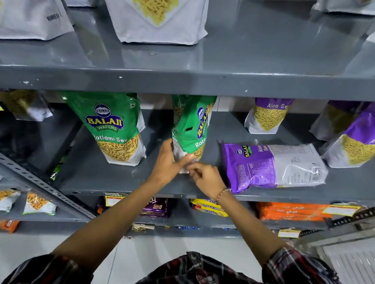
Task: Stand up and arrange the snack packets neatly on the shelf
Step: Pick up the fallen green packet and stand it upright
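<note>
On the middle grey shelf [111, 176] a green Ratlami Sev packet [191, 129] stands turned sideways and slightly tilted. My left hand [169, 161] grips its lower left edge. My right hand [206, 177] pinches the packet's white bottom corner from the front. To its left another green Ratlami Sev packet [115, 127] stands upright, facing me. To the right a purple Aloo Sev packet [274, 165] lies flat on its side on the shelf. Behind it a purple Aloo Sev packet [268, 115] stands upright, and another one [360, 140] leans at the far right.
The upper shelf [201, 82] carries several white sev packets [159, 17]. Lower shelves hold biscuit packs [156, 207] and orange packs [291, 212]. A perforated grey upright [39, 183] slants across the left. Small packets [39, 203] sit on the left unit.
</note>
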